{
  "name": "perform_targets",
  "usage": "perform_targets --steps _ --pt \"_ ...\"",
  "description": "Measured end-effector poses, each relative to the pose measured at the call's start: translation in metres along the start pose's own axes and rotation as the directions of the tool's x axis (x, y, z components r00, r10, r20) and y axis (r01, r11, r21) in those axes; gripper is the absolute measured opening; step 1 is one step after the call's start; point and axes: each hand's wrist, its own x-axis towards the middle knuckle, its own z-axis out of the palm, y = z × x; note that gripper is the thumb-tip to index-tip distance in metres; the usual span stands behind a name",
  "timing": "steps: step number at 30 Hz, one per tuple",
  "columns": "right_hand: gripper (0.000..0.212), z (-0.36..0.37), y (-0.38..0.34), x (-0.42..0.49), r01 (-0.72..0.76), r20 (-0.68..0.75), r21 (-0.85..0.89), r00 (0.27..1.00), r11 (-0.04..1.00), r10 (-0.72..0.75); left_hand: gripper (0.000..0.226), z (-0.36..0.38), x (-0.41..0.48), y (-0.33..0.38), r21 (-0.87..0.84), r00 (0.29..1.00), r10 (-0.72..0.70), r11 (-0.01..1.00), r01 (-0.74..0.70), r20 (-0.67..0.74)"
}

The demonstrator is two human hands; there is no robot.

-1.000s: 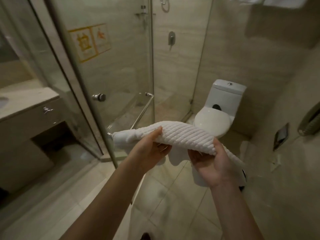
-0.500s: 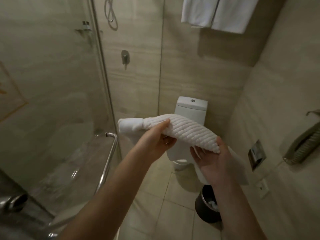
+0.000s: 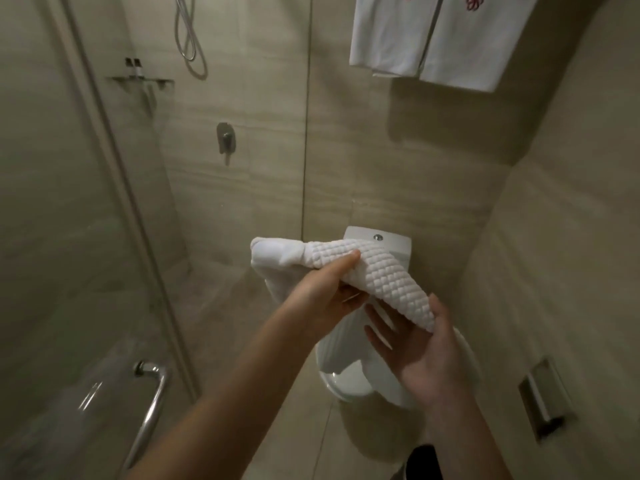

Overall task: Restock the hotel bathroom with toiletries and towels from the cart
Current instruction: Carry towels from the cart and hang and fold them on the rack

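A: Where's the towel [image 3: 381, 282]?

B: In mid-air, in front of the toilet [image 3: 393, 242] tank. It's white with a waffle texture, folded into a long bundle that slopes down to the right, and loose cloth hangs below it.

A: Who has hold of it?

B: Both hands. The left hand [image 3: 325, 291] grips the upper part, thumb across the top and fingers [image 3: 349, 299] curled underneath. The right hand [image 3: 415, 344] is palm-up under the lower end, fingers spread beneath the cloth and thumb against the end, so the end is held between thumb and palm.

A: What's around it?

B: Two hanging towels [image 3: 433, 36] with red monograms are on the wall above the toilet. The glass door [image 3: 86, 237] of the shower, with its chrome handle [image 3: 149, 410], is on the left. A dark bin [image 3: 424, 462] is on the floor near the toilet base.
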Motion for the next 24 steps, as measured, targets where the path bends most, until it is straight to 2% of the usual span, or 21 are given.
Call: perform_targets --steps 3,6,9,13,15,19,21,23,24 --pt "0.105 -0.001 -0.032 0.057 -0.047 0.031 -0.053 0.998 0.997 0.049 0.036 0.018 0.059 0.014 0.020 1.000 0.017 1.000 -0.017 0.008" --pt "0.076 -0.001 -0.065 0.111 -0.075 0.020 -0.120 0.997 0.990 0.078 0.037 0.037 0.111 0.028 0.011 1.000 0.018 1.000 -0.017 -0.009" --pt "0.061 0.008 -0.104 0.162 -0.028 -0.036 -0.202 0.999 0.979 0.022 0.033 0.053 0.155 0.044 0.005 0.999 0.043 0.999 -0.043 -0.011" --pt "0.033 0.027 -0.148 0.214 0.093 0.034 -0.312 0.996 0.946 -0.086 0.034 0.064 0.201 0.069 0.037 0.992 0.123 0.992 -0.123 0.008" --pt "0.027 0.037 -0.163 0.237 0.151 0.074 -0.367 0.988 0.918 -0.133 0.037 0.065 0.224 0.080 0.075 0.985 0.171 0.983 -0.169 -0.014" --pt "0.021 0.057 -0.189 0.278 0.285 0.134 -0.489 0.958 0.824 -0.252 0.016 0.069 0.267 0.105 0.175 0.951 0.308 0.938 -0.300 -0.021" --pt "0.020 0.067 -0.200 0.298 0.353 0.180 -0.548 0.935 0.758 -0.305 0.023 0.070 0.289 0.123 0.246 0.926 0.378 0.896 -0.369 0.014" --pt "0.022 0.075 -0.214 0.317 0.423 0.246 -0.605 0.905 0.675 -0.347 0.025 0.072 0.313 0.142 0.321 0.894 0.444 0.840 -0.438 0.057" --pt "0.031 0.080 -0.221 0.328 0.453 0.278 -0.632 0.890 0.628 -0.361 0.021 0.074 0.325 0.153 0.349 0.877 0.474 0.810 -0.471 0.084"
